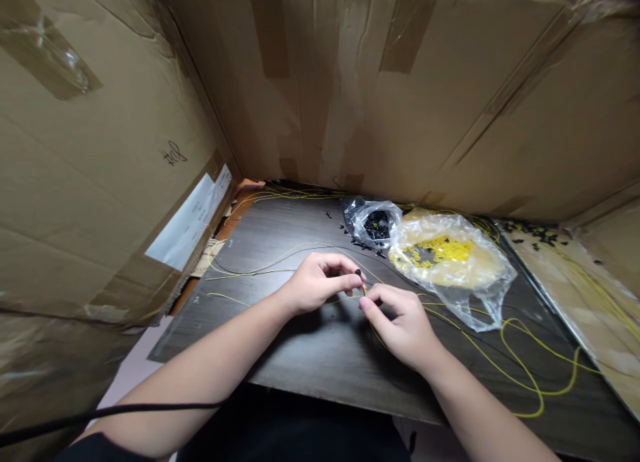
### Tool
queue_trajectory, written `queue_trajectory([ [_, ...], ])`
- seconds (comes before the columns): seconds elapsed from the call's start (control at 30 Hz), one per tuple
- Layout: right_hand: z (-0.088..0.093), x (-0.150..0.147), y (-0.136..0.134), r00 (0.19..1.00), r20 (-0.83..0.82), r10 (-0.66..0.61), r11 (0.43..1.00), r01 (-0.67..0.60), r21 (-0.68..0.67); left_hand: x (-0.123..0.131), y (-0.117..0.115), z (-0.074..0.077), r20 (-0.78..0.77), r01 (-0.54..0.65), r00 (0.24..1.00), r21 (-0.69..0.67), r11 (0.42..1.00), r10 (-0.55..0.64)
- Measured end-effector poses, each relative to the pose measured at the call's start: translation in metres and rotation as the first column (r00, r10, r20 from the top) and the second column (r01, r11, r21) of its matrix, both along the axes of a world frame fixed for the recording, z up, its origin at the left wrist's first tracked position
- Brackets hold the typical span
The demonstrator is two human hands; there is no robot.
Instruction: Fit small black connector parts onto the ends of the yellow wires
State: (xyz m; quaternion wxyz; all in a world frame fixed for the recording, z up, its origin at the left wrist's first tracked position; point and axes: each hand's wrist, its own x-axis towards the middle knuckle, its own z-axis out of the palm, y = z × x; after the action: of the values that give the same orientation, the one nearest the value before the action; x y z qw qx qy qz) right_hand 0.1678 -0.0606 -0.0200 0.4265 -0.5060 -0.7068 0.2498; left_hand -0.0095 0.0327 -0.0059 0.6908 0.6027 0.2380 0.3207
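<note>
Between thumb and fingers, my left hand [325, 281] pinches a small black cap [358, 273] above the table's middle. Close on its right, my right hand [403, 319] is closed on a thin yellow cord [365, 290], just below the black cap. Whether the cord runs into the cap is too small to tell. More yellow cord [470, 339] trails from near my right hand toward the right side of the table. Thin yellow and black cords also lie under and behind my left hand.
Behind my hands stand a clear plastic bag of small black parts [377, 225] and a larger bag of yellow pieces [453, 249]. Loose black parts lie beside them. Tall cardboard walls [320, 102] enclose the dark table [300, 362]. A cardboard sheet [570, 282] at right holds cords and black parts.
</note>
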Motion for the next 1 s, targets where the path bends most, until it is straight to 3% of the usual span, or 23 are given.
queue_trajectory([
  [0.2, -0.0006, 0.0009, -0.0003, 0.999, -0.040, -0.022, 0.999, 0.023, 0.030, -0.0002, 0.0007, -0.0005, -0.006, -0.033, 0.999, 0.030, 0.999, 0.034],
  [0.53, 0.0002, -0.0006, -0.0026, 0.998, -0.042, -0.040, 0.996, 0.043, 0.083, -0.0015, 0.0025, -0.0006, -0.053, -0.059, 0.995, 0.315, 0.947, 0.079],
  [1.0, 0.0002, -0.0035, -0.0053, 0.999, 0.000, -0.054, 0.988, 0.054, 0.143, -0.0003, -0.0017, -0.0013, -0.035, -0.053, 0.997, 0.358, 0.932, 0.070],
])
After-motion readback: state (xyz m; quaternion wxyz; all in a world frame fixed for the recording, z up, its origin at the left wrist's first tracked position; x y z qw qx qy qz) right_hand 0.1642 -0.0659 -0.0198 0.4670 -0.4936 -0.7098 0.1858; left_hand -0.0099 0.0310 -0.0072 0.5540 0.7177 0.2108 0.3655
